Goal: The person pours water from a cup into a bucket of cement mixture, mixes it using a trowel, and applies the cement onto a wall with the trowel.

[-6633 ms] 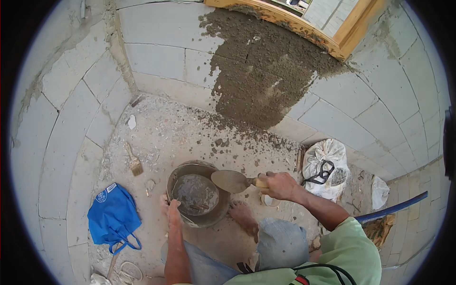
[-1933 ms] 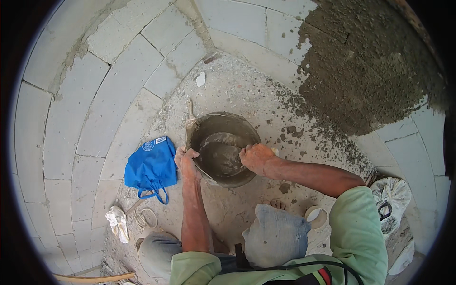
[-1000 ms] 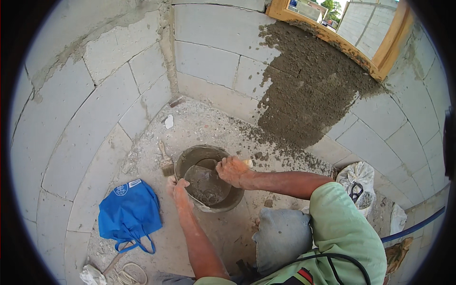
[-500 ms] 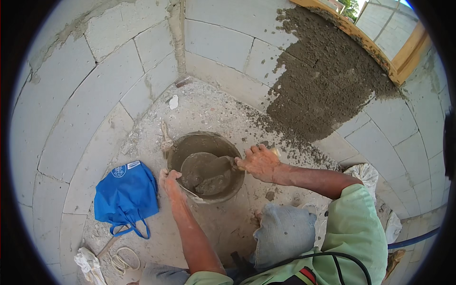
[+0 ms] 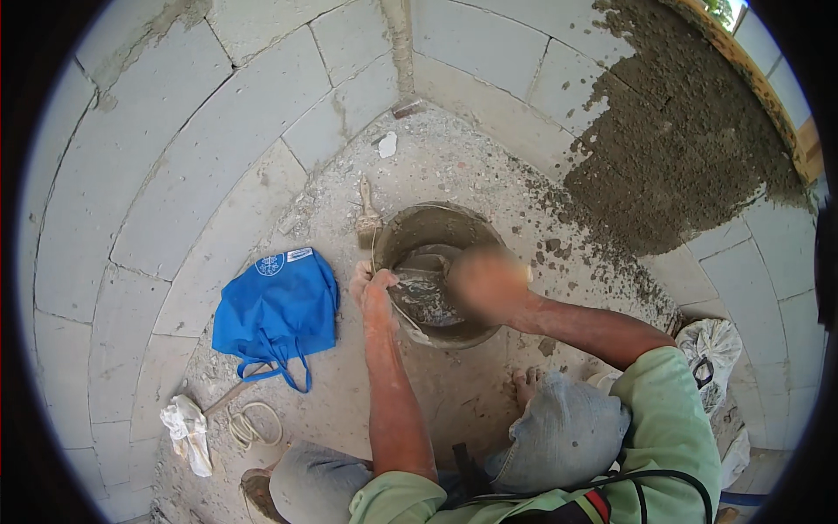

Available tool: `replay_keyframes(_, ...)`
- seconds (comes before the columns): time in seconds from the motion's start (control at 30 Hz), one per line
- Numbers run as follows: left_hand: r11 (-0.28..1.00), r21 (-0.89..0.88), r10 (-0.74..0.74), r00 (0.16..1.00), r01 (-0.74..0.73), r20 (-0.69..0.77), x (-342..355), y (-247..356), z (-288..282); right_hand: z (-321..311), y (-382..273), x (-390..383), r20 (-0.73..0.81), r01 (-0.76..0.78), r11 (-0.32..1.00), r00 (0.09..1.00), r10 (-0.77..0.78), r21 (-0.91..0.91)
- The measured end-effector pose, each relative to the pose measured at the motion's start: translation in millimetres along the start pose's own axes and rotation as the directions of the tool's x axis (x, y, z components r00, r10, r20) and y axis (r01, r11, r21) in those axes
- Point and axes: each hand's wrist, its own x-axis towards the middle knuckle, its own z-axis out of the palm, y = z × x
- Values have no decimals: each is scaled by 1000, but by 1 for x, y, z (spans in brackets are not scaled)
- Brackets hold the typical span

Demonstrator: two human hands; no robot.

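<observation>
A round bucket [image 5: 429,225] stands on the floor before me with wet grey mortar [image 5: 422,295] inside. My left hand [image 5: 375,288] grips its left rim, thumb over the edge. Over the right side of the bucket, my right hand [image 5: 491,285] is smeared by motion. It is closed round a trowel [image 5: 529,273], whose pale handle end shows past the fist; the blade is mostly hidden now and was plainer half a second ago. A paintbrush [image 5: 367,210] with a light handle lies just beyond the bucket's left rim.
Left of the bucket lies a blue cloth bag [image 5: 275,306]. A coiled pale cord [image 5: 253,425] and a white crumpled bag [image 5: 186,432] lie nearer me. Block walls meet at the far corner; fresh mortar [image 5: 690,140] covers part of the right wall. A white sack [image 5: 709,354] rests at right.
The view has shifted, so everything sits further right or lower left differently framed. My right hand has moved inward over the bucket with the trowel; my left hand stays on the rim.
</observation>
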Motion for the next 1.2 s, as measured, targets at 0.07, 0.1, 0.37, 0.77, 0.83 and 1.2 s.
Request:
replay_keyframes(0.07,993,-117,8,999,-2,52,-2,3,0,-5,-6,-6,90,127,991,988,-123,-42)
replay_keyframes(0.1,994,-113,5,998,2,60,-1,3,2,-4,-4,-13,92,118,992,989,-114,-41)
replay_keyframes(0.37,999,-33,35,999,-35,14,-4,0,15,-60,64,-69,187,28,997,981,-41,68)
replay_keyframes(0.77,999,-35,41,997,-39,64,-20,12,37,-21,60,-39,219,-29,997,975,44,-69)
replay_keyframes(0.83,999,7,45,996,-45,78,-19,8,39,-4,49,-35,258,-90,994,964,70,64)
replay_keyframes(1.2,993,-69,101,992,-96,73,-17,12,34,-31,78,-57,504,-431,750,850,153,501)
